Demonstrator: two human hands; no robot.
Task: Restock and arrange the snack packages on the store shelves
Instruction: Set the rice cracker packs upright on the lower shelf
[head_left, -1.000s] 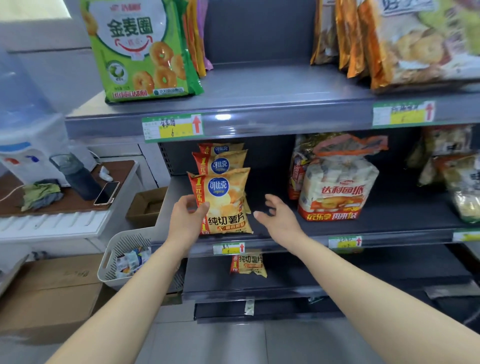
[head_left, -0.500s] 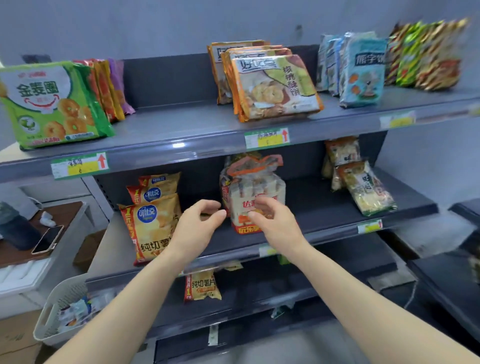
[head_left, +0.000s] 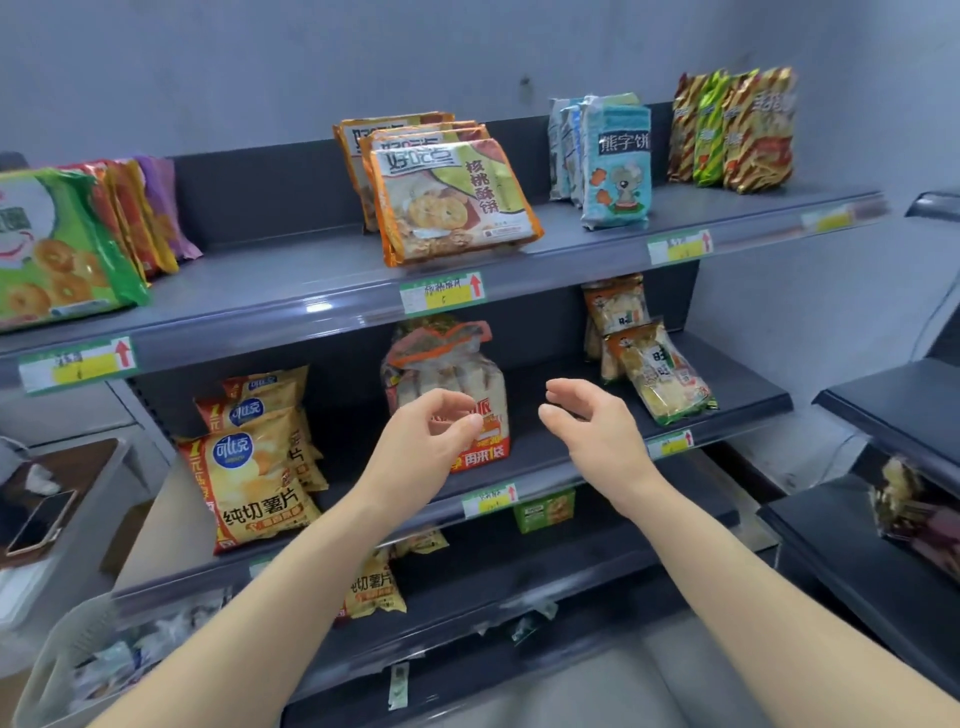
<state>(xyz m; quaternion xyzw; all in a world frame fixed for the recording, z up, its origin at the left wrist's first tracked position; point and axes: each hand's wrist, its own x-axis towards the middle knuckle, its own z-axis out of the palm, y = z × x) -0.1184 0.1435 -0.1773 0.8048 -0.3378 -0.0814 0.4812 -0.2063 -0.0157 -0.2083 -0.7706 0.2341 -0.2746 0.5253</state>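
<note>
Hands empty, fingers loosely curled: left hand (head_left: 427, 442) in front of bread bag (head_left: 457, 364), right hand (head_left: 592, 432) just beside it, middle shelf (head_left: 737, 399).

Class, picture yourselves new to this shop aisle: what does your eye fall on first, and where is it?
Two bare hands, left hand and right hand, hover empty, fingers loosely curled, before the middle shelf. Just behind them stands a clear plastic bread bag with an orange top. Yellow-orange foil crisp bags crowd that shelf's left end.
</note>
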